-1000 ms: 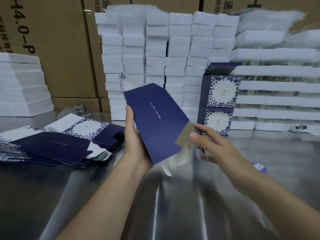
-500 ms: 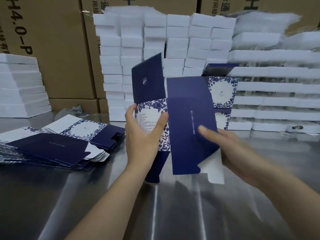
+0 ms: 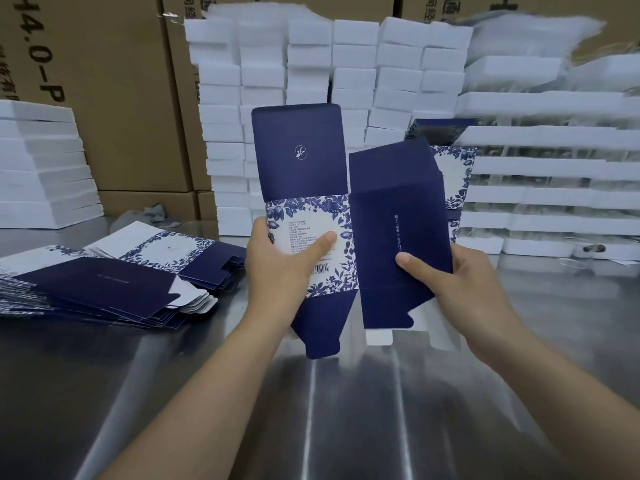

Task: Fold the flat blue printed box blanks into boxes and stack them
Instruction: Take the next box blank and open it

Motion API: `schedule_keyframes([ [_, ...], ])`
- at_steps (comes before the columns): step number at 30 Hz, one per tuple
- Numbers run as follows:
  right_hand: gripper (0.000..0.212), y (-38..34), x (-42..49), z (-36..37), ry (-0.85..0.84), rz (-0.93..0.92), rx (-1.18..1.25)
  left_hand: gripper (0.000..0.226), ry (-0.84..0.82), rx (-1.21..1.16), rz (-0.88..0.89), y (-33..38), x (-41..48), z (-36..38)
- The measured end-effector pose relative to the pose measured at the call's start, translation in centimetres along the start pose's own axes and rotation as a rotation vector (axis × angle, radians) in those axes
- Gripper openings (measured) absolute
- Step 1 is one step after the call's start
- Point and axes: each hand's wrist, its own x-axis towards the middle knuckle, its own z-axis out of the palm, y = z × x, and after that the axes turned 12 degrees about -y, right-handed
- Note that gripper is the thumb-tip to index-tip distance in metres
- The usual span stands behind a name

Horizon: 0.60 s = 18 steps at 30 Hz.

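I hold a blue printed box blank [image 3: 381, 244] upright above the steel table, partly opened into a sleeve. My left hand [image 3: 280, 268] grips its white floral panel with the thumb across the front. My right hand [image 3: 460, 282] grips the plain dark blue panel, thumb on its face. The top flap stands up and the bottom flaps hang down. A pile of flat blanks [image 3: 114, 278] lies on the table to the left. Behind the blank, two folded boxes [image 3: 457, 188] stand stacked, mostly hidden by it.
The steel table [image 3: 346, 410] stretches toward me. Stacks of white foam blocks [image 3: 311, 81] line the back, with more white trays at right [image 3: 554, 174] and left [image 3: 41, 168]. Brown cartons [image 3: 114, 98] stand behind them.
The blank has been turned upright and opened from flat into a sleeve. My left thumb has come onto the floral panel, and my right hand has closed on the dark panel.
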Motion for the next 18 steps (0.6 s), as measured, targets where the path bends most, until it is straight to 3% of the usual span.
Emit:
schedule_keyframes([
  [4,0.015,0.0,-0.5,1.5,0.059,-0.085,-0.276,0.043,0.097,0.169,0.138,0.6,-1.2,1.1],
  [7,0.023,-0.1,-0.7,2.1,0.105,-0.133,-0.416,0.023,-0.046,0.132,0.211,1.1,-1.7,1.7],
  [11,0.052,0.1,-0.5,1.8,0.127,-0.077,-0.421,0.043,-0.255,0.065,0.208,1.5,-1.5,1.9],
  [14,0.044,-0.7,0.4,-0.6,0.068,0.131,0.003,0.026,-0.213,-0.218,0.019,1.7,-0.1,0.2],
  [16,0.036,-1.2,0.6,-2.4,-0.113,0.265,0.450,0.019,-0.314,-0.464,-0.197,1.7,0.7,-1.1],
  [18,0.035,-1.0,0.4,-3.2,-0.262,0.325,0.672,0.025,-0.435,-0.601,-0.348,1.3,0.9,-1.8],
])
